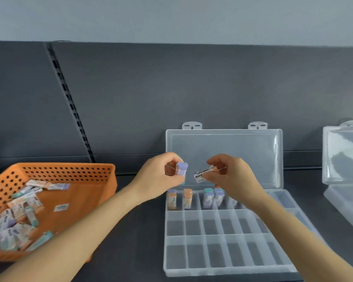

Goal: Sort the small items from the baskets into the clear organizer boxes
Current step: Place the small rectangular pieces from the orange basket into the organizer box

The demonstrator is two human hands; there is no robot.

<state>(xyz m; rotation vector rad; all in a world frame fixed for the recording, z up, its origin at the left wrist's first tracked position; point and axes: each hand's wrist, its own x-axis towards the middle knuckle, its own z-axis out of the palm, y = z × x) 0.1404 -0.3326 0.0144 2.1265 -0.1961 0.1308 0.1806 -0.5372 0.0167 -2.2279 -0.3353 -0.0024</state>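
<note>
My left hand (159, 176) grips a small purple-capped box (181, 169) above the back row of the clear organizer box (222, 269). My right hand (230, 176) pinches another small box (202, 174), barcode label facing me, tilted, just right of the first. Both are held over the organizer, whose lid (224, 157) stands open against the wall. Several small boxes stand upright in the back row: two orange-capped (179, 198) and two teal- or purple-capped (213, 197). An orange perforated basket (69, 171) at the left holds several more small boxes (14, 226).
A second clear organizer (344, 180) with a raised lid sits at the right edge. A dark panel wall with a slotted rail (69, 102) rises behind the dark shelf surface (130, 241). The organizer's middle and front rows hold nothing.
</note>
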